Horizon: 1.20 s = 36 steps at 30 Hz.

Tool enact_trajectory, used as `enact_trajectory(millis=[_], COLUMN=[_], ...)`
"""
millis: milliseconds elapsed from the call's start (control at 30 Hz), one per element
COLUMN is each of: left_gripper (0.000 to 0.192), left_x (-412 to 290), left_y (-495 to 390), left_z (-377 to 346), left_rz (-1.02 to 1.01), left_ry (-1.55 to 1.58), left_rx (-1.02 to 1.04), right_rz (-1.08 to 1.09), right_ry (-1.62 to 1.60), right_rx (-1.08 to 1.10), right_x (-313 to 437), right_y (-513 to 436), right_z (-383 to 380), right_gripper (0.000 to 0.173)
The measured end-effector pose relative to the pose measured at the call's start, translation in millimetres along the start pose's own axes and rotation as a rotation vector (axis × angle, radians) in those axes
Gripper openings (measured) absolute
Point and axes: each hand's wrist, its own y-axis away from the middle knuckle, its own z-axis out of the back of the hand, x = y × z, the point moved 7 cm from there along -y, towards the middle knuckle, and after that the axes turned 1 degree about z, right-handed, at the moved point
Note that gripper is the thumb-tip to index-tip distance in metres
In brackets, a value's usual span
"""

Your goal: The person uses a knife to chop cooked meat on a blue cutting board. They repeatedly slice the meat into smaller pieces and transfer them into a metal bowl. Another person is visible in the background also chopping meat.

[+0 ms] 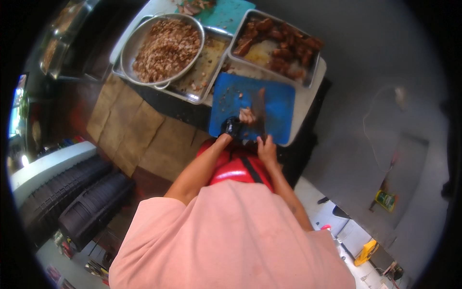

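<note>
On a blue cutting board (223, 97) lies a small pile of pale chopped meat (247, 115). My left hand (231, 127), in a black glove, is at the board's near edge beside the meat; whether its fingers grip anything is hidden. My bare right hand (267, 148) holds the handle of a wide-bladed knife, whose blade (258, 108) is blurred and stands over the board just right of the meat. A strip of browned meat (262, 93) shows near the blade's far end.
Beyond the board, a metal tray (276, 67) holds browned meat pieces. At the left, a round metal pan (126, 54) of chopped meat rests on another tray (196, 95). A teal board (225, 14) with scraps lies at the back. Black stacked containers (94, 206) stand at lower left.
</note>
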Motion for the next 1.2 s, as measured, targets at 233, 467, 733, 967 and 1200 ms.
enact_trajectory(millis=[233,467,733,967,1200], left_gripper=[0.047,0.063,0.043,0.045,0.056], left_x=[-34,-36,-18,-41,-20], left_y=[25,28,19,32,1], left_z=[31,38,33,42,1], left_rz=[-0.103,-0.15,0.128,-0.121,-0.317], left_ry=[-0.105,-0.074,0.124,0.048,-0.283], left_rx=[-0.086,-0.132,-0.191,-0.242,-0.115], right_rz=[-0.071,-0.02,0.08,0.262,0.019], right_ry=[0.068,0.081,0.167,0.16,0.072], right_rx=[0.0,0.105,0.096,0.009,0.01], right_x=[-30,-8,-25,-37,-41], right_y=[10,8,1,1,-1], right_z=[0,13,4,-8,5], right_gripper=[0.042,0.043,0.042,0.049,0.05])
